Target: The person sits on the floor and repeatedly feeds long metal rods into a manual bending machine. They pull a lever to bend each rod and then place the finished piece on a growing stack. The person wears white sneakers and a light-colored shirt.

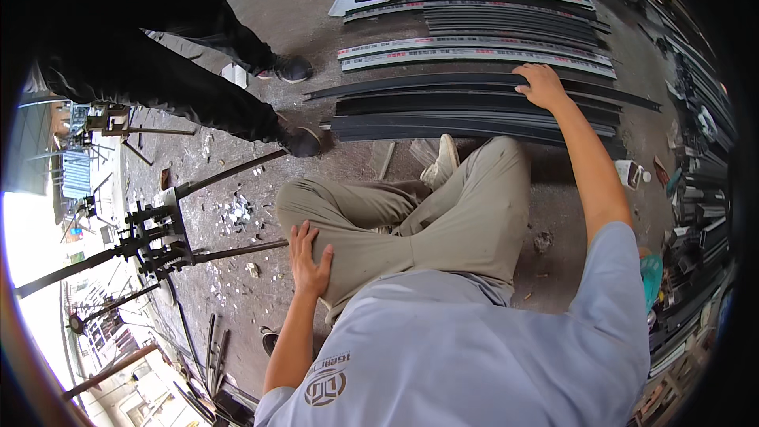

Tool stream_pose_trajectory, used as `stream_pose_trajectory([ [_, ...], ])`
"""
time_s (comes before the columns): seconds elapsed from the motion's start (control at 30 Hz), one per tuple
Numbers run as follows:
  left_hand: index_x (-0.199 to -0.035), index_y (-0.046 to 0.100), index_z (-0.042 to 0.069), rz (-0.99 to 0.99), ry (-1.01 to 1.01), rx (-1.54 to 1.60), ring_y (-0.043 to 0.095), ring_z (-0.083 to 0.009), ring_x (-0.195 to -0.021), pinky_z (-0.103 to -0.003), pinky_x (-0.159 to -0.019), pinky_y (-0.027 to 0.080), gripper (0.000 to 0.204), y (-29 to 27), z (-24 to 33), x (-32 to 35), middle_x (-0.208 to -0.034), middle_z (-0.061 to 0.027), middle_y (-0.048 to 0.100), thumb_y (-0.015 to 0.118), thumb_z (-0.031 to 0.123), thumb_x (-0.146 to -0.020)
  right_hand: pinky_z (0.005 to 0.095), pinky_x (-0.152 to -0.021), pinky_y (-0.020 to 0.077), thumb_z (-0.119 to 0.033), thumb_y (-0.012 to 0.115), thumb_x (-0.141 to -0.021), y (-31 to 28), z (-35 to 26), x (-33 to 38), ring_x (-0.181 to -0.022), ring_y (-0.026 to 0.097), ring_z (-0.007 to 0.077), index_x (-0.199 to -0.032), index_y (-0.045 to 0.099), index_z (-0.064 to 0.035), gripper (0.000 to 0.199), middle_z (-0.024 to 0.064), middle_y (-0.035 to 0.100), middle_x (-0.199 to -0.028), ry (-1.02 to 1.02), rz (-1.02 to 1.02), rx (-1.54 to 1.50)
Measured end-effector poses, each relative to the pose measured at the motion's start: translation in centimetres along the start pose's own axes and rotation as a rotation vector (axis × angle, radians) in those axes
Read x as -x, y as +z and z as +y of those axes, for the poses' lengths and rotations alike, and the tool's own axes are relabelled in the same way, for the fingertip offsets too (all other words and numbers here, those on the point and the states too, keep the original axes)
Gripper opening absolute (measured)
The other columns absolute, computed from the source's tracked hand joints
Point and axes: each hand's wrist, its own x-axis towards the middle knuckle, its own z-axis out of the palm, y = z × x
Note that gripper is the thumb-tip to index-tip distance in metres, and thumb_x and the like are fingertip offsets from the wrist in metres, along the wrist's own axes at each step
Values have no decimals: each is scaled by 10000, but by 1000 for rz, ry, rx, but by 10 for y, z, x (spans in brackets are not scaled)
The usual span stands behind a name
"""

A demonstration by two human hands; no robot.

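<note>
The standing person (142, 39) is cut off above the legs, and the dark strips' (474, 115) far ends blur at the rim.

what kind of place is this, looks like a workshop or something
Most likely a metal fabrication workshop. Long dark metal profile strips lie in rows on the gritty concrete floor, the right hand resting on them. A black metal jig or press stands to the left, with more stacked profiles at right.

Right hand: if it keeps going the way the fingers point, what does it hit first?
The right hand already rests on the dark metal strips. Straight on, it likely meets the white-faced strips next; depth is uncertain.
</note>
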Motion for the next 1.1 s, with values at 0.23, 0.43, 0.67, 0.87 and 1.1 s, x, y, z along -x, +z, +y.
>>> stream_pose_trajectory([
  [0.23,-1330,578,64,-22,-31,-1,284,-436,-1504,-535,-1218,244,462,-2,9,-16,-1571,-137,439,669,293,-938,490,-1185,342,-215,756,-907,42,31,-52,-1288,564,323,-1325,642,-117,445,105,647,-1335,69,-64,-22],
  [0.43,-1300,584,57,-54,-49,-30,279,-444,-1502,-541,-1220,237,427,-2,14,-30,-1557,-152,447,667,244,-925,485,-1237,275,-96,762,-869,69,65,-80,-1373,495,337,-1332,648,-114,477,105,621,-1364,36,-170,34],
  [0.67,-1297,584,57,-89,-91,-34,278,-443,-1500,-545,-1225,224,422,-2,19,-40,-1557,-151,442,657,213,-912,493,-1164,384,82,637,-828,119,88,-108,-1321,535,343,-1348,630,-107,553,112,610,-1377,117,-382,136],
  [0.87,-1298,588,45,-108,-106,-32,269,-435,-1511,-539,-1227,222,409,-1,17,-47,-1557,-162,442,626,219,-930,503,-914,535,-198,704,-818,117,85,-140,-1098,656,390,-1210,716,-98,405,200,668,-1271,262,-689,22],
  [1.1,-1306,586,51,-123,-90,-45,278,-444,-1500,-552,-1221,230,428,3,11,-52,-1550,-159,447,625,218,-914,470,-945,512,-104,749,-833,153,60,-182,-1125,610,380,-1139,652,-57,324,144,604,-1246,-23,76,182],
])
